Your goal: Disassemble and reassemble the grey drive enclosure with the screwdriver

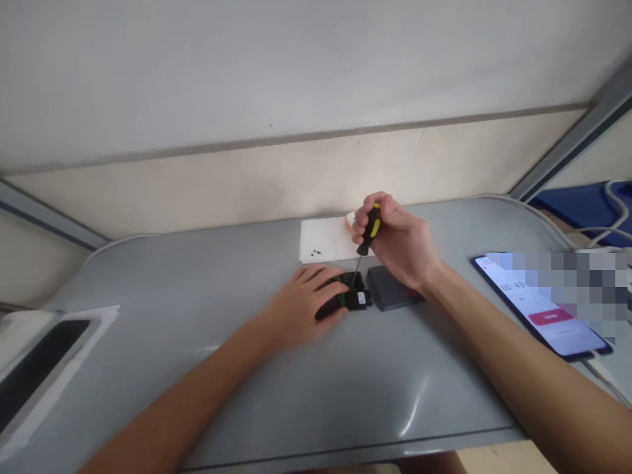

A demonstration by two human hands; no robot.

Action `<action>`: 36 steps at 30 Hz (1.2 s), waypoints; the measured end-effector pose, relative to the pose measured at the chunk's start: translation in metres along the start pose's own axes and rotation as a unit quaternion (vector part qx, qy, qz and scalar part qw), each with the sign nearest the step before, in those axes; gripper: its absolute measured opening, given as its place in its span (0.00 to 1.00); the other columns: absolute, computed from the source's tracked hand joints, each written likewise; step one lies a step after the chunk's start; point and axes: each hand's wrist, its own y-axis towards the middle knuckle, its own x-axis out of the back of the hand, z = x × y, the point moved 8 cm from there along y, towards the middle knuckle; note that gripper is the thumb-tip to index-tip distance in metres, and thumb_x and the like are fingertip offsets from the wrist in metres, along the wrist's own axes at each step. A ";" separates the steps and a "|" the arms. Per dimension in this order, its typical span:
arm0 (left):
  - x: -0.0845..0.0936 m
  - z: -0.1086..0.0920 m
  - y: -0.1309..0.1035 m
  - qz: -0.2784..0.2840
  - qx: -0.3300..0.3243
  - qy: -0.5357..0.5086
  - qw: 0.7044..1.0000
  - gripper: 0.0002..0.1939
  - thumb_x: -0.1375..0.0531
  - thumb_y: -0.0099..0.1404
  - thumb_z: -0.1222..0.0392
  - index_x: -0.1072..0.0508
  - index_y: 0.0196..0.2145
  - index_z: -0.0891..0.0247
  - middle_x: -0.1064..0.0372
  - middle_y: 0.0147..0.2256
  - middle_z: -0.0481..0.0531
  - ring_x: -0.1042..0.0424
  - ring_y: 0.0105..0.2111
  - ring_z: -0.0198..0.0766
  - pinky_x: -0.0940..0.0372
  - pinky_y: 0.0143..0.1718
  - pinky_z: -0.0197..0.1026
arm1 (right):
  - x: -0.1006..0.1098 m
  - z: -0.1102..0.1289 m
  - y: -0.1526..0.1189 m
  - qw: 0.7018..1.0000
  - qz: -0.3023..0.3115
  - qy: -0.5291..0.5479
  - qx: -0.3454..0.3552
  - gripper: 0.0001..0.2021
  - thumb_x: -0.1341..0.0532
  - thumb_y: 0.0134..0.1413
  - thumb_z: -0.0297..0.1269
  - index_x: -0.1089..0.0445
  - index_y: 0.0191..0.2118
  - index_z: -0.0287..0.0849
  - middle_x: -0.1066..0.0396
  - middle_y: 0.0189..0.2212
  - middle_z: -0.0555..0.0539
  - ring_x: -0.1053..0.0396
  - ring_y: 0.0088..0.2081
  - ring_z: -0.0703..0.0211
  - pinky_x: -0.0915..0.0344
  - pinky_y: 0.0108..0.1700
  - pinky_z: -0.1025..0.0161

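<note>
My right hand [395,234] is closed round the handle of a black and yellow screwdriver [370,228]. The shaft slants down, and its tip meets a small black electronic device [359,301] with a green circuit board and a white label. My left hand [311,299] grips the device from the left, fingers over its far side and thumb along the near side, so part of it is hidden. Just to the right, a dark grey flat cover [395,293] lies on the table, partly under my right wrist.
White paper [326,237] with several tiny dark screws [316,253] lies behind my hands. A small round orange and white object [350,220] is half hidden there. A lit phone [538,306] with a cable lies right. A dark flat object [42,362] on paper is left.
</note>
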 end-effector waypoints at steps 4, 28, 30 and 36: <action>0.000 0.001 0.000 0.001 0.009 -0.003 1.000 0.14 0.40 0.73 0.55 0.25 0.53 0.60 0.29 0.59 0.57 0.32 0.59 0.50 0.36 0.61 0.56 | -0.005 -0.002 -0.002 1.000 0.010 0.011 -0.020 0.14 0.39 0.66 0.52 0.34 0.36 0.47 0.45 0.27 0.52 0.44 0.28 0.60 0.39 0.32 0.60; -0.002 0.001 -0.001 -0.001 -0.003 0.013 1.000 0.15 0.41 0.74 0.54 0.27 0.56 0.58 0.30 0.59 0.57 0.32 0.58 0.50 0.35 0.60 0.55 | -0.005 0.002 -0.006 0.999 -0.013 -0.034 0.012 0.14 0.34 0.62 0.48 0.38 0.33 0.48 0.42 0.29 0.51 0.40 0.32 0.59 0.37 0.35 0.61; -0.001 0.000 -0.001 -0.003 -0.005 0.013 1.000 0.15 0.41 0.74 0.55 0.27 0.56 0.58 0.30 0.59 0.57 0.32 0.59 0.50 0.36 0.60 0.55 | -0.004 0.003 -0.004 0.999 -0.004 -0.043 0.015 0.11 0.35 0.63 0.46 0.35 0.34 0.48 0.37 0.33 0.49 0.37 0.35 0.59 0.35 0.38 0.60; 0.001 -0.002 0.000 -0.006 -0.002 0.009 1.000 0.14 0.41 0.74 0.55 0.26 0.54 0.59 0.30 0.59 0.57 0.31 0.58 0.49 0.34 0.59 0.54 | -0.003 -0.008 -0.003 1.000 -0.003 0.006 -0.018 0.13 0.41 0.67 0.53 0.32 0.42 0.49 0.38 0.30 0.50 0.40 0.30 0.59 0.36 0.33 0.60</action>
